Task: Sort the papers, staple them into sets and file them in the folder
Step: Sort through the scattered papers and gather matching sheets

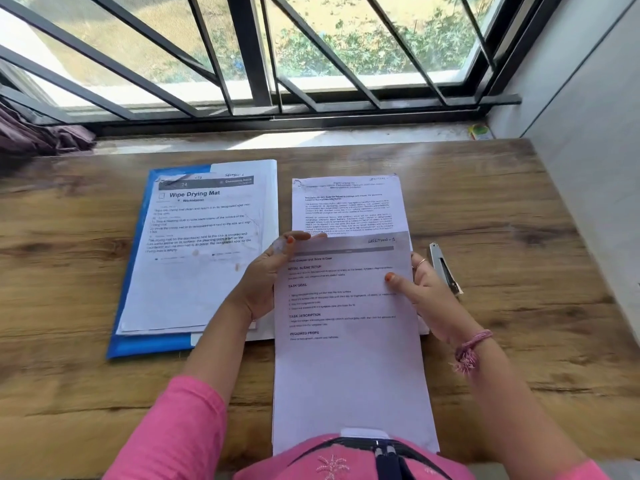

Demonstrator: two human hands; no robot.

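Printed sheet (349,358) headed with handwritten "Section", held up between both hands over the near middle of a wooden table (519,237); its lower edge reaches the person's pink top at the bottom of the view. Left hand (266,282) grips the sheet's left edge near the top, fingers curled behind the paper and thumb at the upper corner. Right hand (426,289) grips the right edge, thumb pressed on the printed face and fingers behind; a ring shows on one finger and a pink thread band circles the wrist. Beneath and beyond the held sheet lies a stack of printed papers (346,206), flat on the table. Just beside the right hand, to its right, a silver stapler (445,268) lies on the wood. To the left, a blue folder (138,344) lies flat, with a page titled "Wipe Drying Mat" (194,258) on top of other sheets in it. Behind the table runs a window sill and a barred window (263,64); dark purple cloth (38,133) sits at the sill's left end, a small yellow-green item (480,132) at its right.
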